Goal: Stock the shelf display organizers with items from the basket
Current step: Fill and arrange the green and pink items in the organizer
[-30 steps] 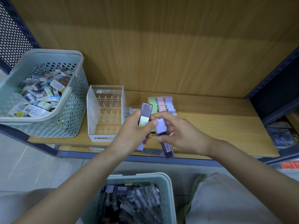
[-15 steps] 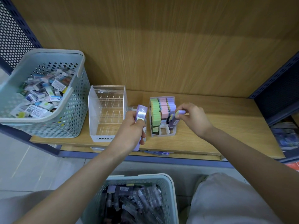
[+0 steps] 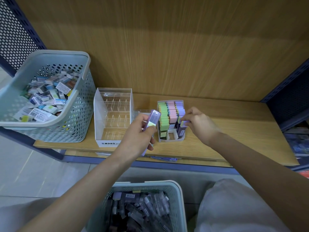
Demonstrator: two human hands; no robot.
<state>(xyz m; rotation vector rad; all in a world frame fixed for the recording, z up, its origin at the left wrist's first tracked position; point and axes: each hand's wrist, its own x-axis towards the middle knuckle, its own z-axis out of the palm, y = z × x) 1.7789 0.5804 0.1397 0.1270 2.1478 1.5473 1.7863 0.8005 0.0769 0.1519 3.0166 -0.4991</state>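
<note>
A small grey organizer (image 3: 171,140) on the wooden shelf (image 3: 234,139) holds rows of green, pink and purple cases standing upright. My right hand (image 3: 199,124) pinches the top of a purple case (image 3: 183,124) that stands in the right row near the front. My left hand (image 3: 138,136) grips another purple case (image 3: 153,118) just left of the organizer. Below, at my knees, a pale basket (image 3: 175,186) holds several more dark and purple cases.
A clear acrylic MONO display (image 3: 113,118) stands empty left of my left hand. A second pale basket (image 3: 70,67) full of small boxed erasers sits at the shelf's left end. The shelf's right half is bare wood. Dark perforated side panels (image 3: 287,97) frame the shelf.
My right hand has carried its purple case from in front of me to the organizer and lowered it into the right row. My left hand stayed beside the organizer with its case.
</note>
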